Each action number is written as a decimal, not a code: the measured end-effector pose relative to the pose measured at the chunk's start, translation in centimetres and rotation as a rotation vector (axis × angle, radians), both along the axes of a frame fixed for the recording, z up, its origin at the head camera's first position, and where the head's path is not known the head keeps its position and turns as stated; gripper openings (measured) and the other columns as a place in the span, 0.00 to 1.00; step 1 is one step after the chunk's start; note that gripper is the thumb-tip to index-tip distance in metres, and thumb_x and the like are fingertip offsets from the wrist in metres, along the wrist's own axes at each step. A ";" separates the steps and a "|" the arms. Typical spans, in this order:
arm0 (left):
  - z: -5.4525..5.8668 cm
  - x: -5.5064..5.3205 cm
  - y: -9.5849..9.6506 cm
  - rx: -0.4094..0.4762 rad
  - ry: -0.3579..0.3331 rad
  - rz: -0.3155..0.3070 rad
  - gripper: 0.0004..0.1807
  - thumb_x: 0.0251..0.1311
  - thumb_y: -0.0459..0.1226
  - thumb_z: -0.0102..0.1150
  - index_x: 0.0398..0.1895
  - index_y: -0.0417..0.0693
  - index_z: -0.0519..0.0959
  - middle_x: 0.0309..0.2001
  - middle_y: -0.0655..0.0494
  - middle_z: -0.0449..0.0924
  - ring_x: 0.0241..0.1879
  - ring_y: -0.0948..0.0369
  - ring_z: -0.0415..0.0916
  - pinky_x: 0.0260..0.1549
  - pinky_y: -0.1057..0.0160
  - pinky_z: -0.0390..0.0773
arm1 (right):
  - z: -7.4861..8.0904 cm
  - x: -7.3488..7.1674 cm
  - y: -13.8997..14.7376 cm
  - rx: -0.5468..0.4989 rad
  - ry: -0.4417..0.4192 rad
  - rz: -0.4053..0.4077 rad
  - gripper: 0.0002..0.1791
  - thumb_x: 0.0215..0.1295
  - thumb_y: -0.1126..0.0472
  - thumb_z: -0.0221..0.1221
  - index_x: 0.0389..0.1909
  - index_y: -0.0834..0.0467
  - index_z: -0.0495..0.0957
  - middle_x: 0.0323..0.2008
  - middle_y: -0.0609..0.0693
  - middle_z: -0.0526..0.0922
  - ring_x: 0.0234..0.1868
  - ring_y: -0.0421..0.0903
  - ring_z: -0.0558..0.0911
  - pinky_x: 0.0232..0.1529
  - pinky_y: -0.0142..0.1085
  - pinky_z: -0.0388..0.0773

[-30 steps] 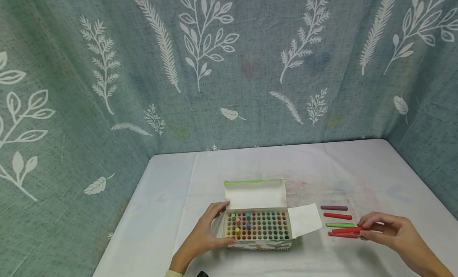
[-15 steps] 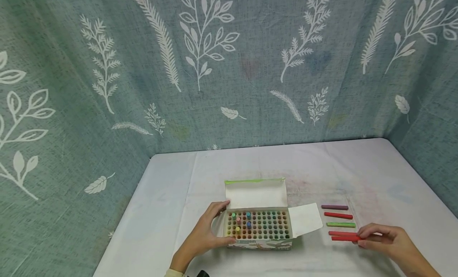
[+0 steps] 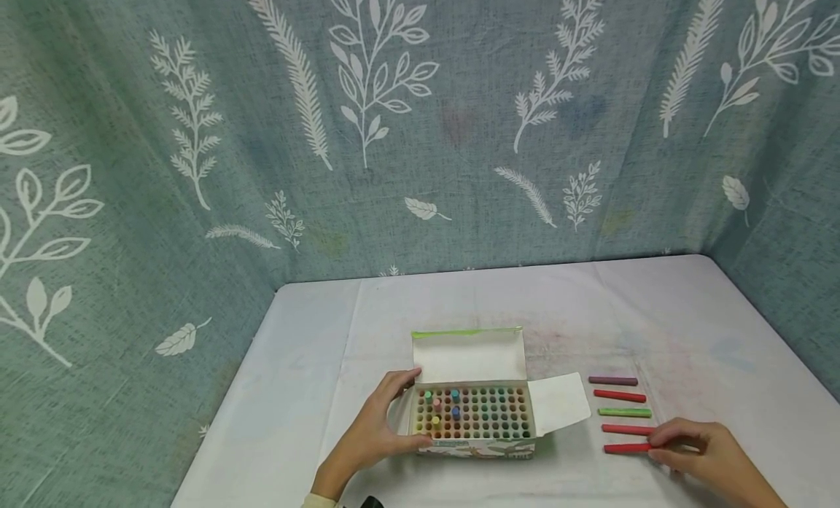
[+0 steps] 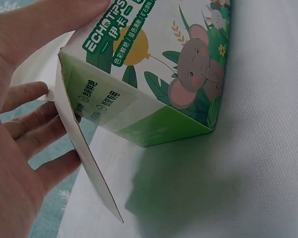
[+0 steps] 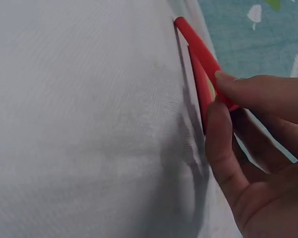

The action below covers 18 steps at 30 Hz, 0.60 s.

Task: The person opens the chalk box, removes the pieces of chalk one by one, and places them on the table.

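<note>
Stretching across the lower frame, the white worktop [image 3: 295, 391] spreads broadly at left, its back edge along a patterned curtain [image 3: 472, 151]. At lower centre, the left hand [image 3: 372, 429] holds the open box [image 3: 482, 448] by its left end, thumb on the front edge. At lower right, the right hand's [image 3: 694, 451] grip pinches a smooth red stick [image 3: 625, 448] by its right end, lowest of five.

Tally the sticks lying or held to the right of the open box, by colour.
Purple stick: 1
Green stick: 1
Red sticks: 3, shades varying slightly, including one pinched in the right hand
Total: 5
</note>
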<state>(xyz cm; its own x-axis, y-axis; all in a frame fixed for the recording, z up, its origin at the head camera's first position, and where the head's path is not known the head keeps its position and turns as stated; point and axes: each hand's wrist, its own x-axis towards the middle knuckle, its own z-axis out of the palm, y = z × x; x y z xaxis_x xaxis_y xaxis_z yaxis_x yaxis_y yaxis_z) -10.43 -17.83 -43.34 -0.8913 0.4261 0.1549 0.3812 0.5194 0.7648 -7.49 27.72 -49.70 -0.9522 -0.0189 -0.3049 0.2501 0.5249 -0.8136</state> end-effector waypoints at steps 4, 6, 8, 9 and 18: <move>0.0 -0.1 0.0 -0.004 0.002 0.001 0.48 0.37 0.47 0.70 0.64 0.48 0.56 0.57 0.52 0.61 0.56 0.53 0.61 0.51 0.47 0.65 | -0.1 0.0 -0.4 0.135 0.020 0.004 0.12 0.44 0.59 0.66 0.30 0.60 0.80 0.30 0.50 0.78 0.28 0.43 0.71 0.24 0.31 0.74; 0.0 -0.1 -0.1 -0.006 0.000 0.005 0.48 0.37 0.49 0.69 0.64 0.48 0.57 0.57 0.52 0.61 0.56 0.54 0.61 0.51 0.47 0.65 | -0.1 -0.1 -0.5 0.177 0.038 0.006 0.11 0.43 0.59 0.67 0.29 0.59 0.80 0.29 0.49 0.78 0.28 0.43 0.71 0.26 0.30 0.74; 0.0 0.0 0.0 -0.004 -0.001 0.005 0.48 0.37 0.50 0.69 0.64 0.48 0.57 0.57 0.52 0.61 0.56 0.54 0.61 0.51 0.47 0.65 | -0.1 0.0 -0.6 0.206 0.054 0.003 0.12 0.42 0.58 0.67 0.29 0.58 0.80 0.28 0.48 0.78 0.27 0.43 0.71 0.27 0.30 0.74; 0.0 0.0 0.0 -0.005 -0.001 0.004 0.49 0.37 0.51 0.68 0.64 0.48 0.57 0.57 0.52 0.61 0.56 0.54 0.61 0.51 0.47 0.65 | 0.0 0.0 -0.7 0.215 0.063 0.001 0.12 0.42 0.58 0.67 0.29 0.58 0.80 0.27 0.48 0.78 0.27 0.42 0.71 0.28 0.29 0.75; -0.1 0.1 -0.1 0.010 0.011 0.000 0.48 0.37 0.50 0.69 0.64 0.47 0.57 0.57 0.51 0.61 0.56 0.53 0.61 0.51 0.47 0.65 | 2.4 -0.2 -1.9 0.222 0.274 0.048 0.08 0.45 0.61 0.66 0.28 0.54 0.80 0.27 0.44 0.79 0.25 0.36 0.74 0.22 0.28 0.74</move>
